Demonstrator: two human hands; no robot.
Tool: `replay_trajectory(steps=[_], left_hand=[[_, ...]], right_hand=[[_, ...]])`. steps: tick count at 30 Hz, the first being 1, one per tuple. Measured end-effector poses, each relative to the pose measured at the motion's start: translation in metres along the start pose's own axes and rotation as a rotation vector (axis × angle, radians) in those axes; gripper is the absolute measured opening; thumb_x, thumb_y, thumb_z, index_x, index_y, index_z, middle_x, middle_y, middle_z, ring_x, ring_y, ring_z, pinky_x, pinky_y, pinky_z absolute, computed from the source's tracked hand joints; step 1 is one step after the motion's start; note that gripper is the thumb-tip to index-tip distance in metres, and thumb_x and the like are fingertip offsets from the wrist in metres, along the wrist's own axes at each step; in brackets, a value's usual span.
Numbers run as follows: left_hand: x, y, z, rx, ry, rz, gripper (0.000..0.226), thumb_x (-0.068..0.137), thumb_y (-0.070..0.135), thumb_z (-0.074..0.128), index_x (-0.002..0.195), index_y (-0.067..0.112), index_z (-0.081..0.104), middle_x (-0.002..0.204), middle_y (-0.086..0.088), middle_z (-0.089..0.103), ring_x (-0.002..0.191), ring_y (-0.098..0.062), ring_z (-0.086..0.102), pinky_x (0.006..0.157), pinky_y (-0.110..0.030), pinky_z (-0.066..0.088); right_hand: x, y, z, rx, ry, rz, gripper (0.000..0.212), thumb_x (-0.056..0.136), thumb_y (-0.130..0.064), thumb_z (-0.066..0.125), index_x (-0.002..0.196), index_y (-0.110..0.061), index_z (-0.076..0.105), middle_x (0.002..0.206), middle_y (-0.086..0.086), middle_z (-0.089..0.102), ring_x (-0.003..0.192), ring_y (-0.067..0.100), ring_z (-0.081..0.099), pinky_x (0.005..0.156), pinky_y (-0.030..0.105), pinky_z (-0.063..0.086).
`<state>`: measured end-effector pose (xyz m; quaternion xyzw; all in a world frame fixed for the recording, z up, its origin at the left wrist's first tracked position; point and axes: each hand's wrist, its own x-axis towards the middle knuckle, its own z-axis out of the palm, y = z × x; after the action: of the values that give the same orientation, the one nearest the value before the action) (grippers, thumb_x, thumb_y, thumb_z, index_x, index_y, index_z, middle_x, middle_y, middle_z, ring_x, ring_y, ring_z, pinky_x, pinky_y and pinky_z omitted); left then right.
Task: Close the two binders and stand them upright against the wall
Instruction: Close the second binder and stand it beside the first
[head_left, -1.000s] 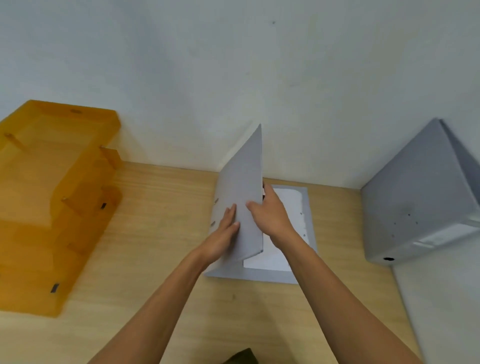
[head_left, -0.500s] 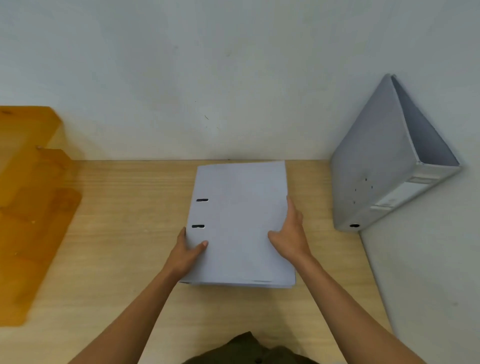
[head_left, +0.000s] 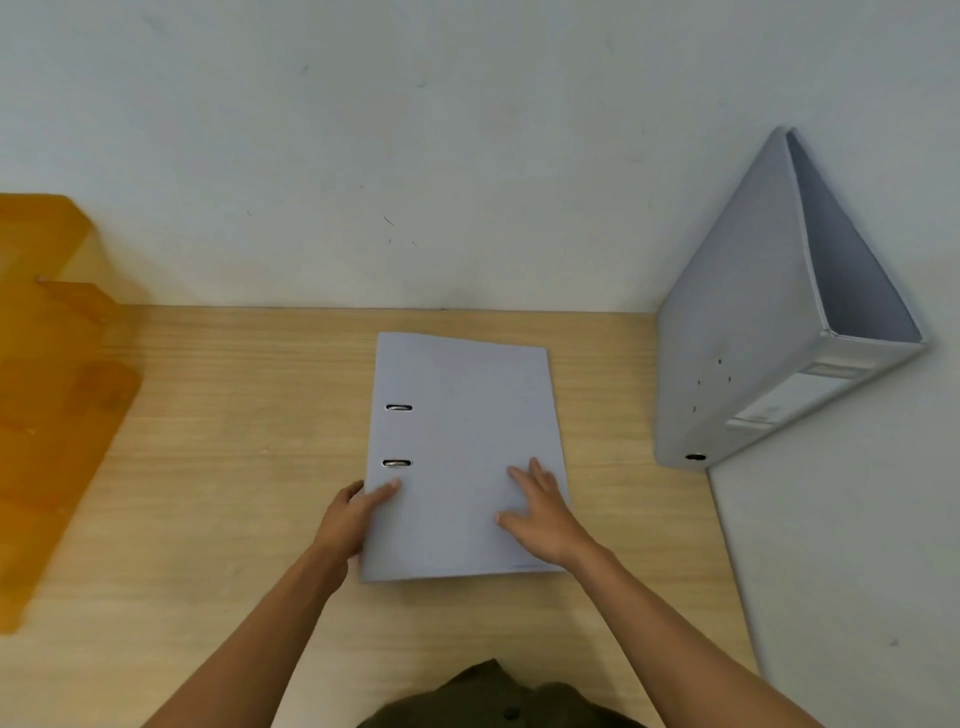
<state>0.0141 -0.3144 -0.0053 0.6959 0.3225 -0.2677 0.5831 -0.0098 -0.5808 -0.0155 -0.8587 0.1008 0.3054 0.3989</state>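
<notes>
- A dark green garment (head_left: 498, 696) is seen at the near edge of the desk (head_left: 234, 467), with both bare forearms reaching forward from it.
- The left hand (head_left: 348, 525) is wrapped around the spine edge of the flat binder (head_left: 462, 457), thumb on the cover, fingers tucked out of sight beneath; the spine is being grasped.
- The right hand (head_left: 545, 514) is laid flat on the cover near its near right corner, fingers spread; nothing is gripped, the cover is only pressed down.
- A second ago the cover was held up at a steep angle over the white pages; half a second ago it had been brought down, and the right hand has since been shifted from the side edge onto the top.
- The flat binder is thus judged closed; it lies in the middle of the desk, short of the back wall (head_left: 467, 156), not yet stood up.
- The second binder (head_left: 753, 332) is leaned in the far right corner, already upright, though its covers gape at the top.
- An orange tray stack (head_left: 52, 374) is seen at the left edge, blurred.
</notes>
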Motion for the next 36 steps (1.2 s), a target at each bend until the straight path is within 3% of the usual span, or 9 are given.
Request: replay_trajectory(steps=[3,7,11,17,22,25,28,32,36], left_hand=[[-0.009,0.004,0.007,-0.176,-0.182,-0.183,0.078,0.080,0.075,0.057,0.123,0.011,0.070,0.074,0.001,0.072,0.075,-0.022,0.061,0.071,-0.034,0.046],[-0.019,0.004,0.034,-0.457,-0.483,-0.090,0.080,0.084,0.076,0.055,0.138,0.018,0.064,0.134,-0.014,0.069,0.125,-0.039,0.063,0.097,-0.048,0.053],[-0.032,0.032,0.057,-0.634,-0.661,-0.095,0.072,0.086,0.062,0.066,0.141,0.015,0.062,0.146,-0.021,0.058,0.129,-0.039,0.061,0.099,-0.053,0.052],[-0.063,0.060,0.074,-0.384,-0.762,0.040,0.063,0.069,0.041,0.090,0.125,0.015,0.074,0.135,-0.018,0.068,0.119,-0.035,0.069,0.087,-0.046,0.060],[-0.092,0.083,0.081,-0.184,-0.826,0.244,0.082,0.068,0.038,0.091,0.140,0.015,0.058,0.137,-0.015,0.068,0.122,-0.033,0.067,0.090,-0.040,0.059],[-0.106,0.094,0.092,-0.042,-0.817,0.468,0.069,0.075,0.028,0.088,0.138,0.020,0.060,0.134,-0.012,0.069,0.121,-0.030,0.068,0.092,-0.037,0.059],[-0.108,0.101,0.111,0.141,-0.716,0.684,0.081,0.074,0.014,0.089,0.144,0.022,0.050,0.131,-0.005,0.070,0.117,-0.022,0.070,0.086,-0.033,0.061],[-0.096,0.101,0.133,0.276,-0.644,0.832,0.108,0.071,0.006,0.088,0.157,0.024,0.025,0.136,0.006,0.064,0.122,-0.012,0.065,0.083,-0.025,0.060],[-0.087,0.088,0.156,0.369,-0.648,0.809,0.105,0.072,0.008,0.089,0.157,0.018,0.029,0.136,-0.002,0.067,0.121,-0.019,0.067,0.093,-0.043,0.060]], right_hand=[[-0.003,-0.010,-0.006,0.037,-0.046,-0.009,0.072,0.102,-0.050,0.046,0.163,-0.031,0.013,0.172,-0.001,-0.013,0.157,0.028,-0.019,0.125,0.053,-0.005],[-0.017,-0.024,-0.022,0.231,-0.036,-0.007,0.066,0.103,-0.057,0.034,0.162,-0.037,0.012,0.172,-0.010,-0.009,0.157,0.019,-0.018,0.126,0.050,-0.006],[-0.032,-0.033,-0.032,0.257,-0.027,-0.038,0.063,0.104,-0.060,0.022,0.161,-0.039,0.004,0.171,-0.012,-0.011,0.157,0.018,-0.016,0.126,0.050,-0.010],[-0.060,-0.045,-0.047,0.296,0.029,-0.070,0.073,0.094,-0.076,0.017,0.157,-0.049,-0.009,0.171,-0.013,-0.013,0.157,0.016,-0.015,0.125,0.055,-0.008],[-0.085,-0.058,-0.081,0.366,0.081,-0.277,0.098,0.077,-0.091,0.034,0.159,-0.049,0.002,0.165,-0.031,0.007,0.153,-0.005,0.006,0.128,0.042,0.011],[-0.095,-0.063,-0.101,0.443,0.115,-0.409,0.093,0.082,-0.079,0.054,0.158,-0.053,0.007,0.154,-0.042,0.025,0.146,-0.006,0.032,0.119,0.033,0.034],[-0.102,-0.059,-0.113,0.446,0.272,-0.488,0.090,0.085,-0.061,0.070,0.158,-0.048,0.018,0.147,-0.036,0.046,0.136,-0.006,0.048,0.103,0.029,0.052],[-0.111,-0.039,-0.116,0.439,0.414,-0.469,0.078,0.077,-0.058,0.078,0.145,-0.050,0.039,0.135,-0.035,0.058,0.124,-0.010,0.056,0.092,0.019,0.055],[-0.117,-0.007,-0.106,0.491,0.430,-0.422,0.077,0.075,-0.036,0.086,0.141,-0.045,0.048,0.131,-0.030,0.063,0.120,-0.009,0.059,0.085,0.010,0.052]])
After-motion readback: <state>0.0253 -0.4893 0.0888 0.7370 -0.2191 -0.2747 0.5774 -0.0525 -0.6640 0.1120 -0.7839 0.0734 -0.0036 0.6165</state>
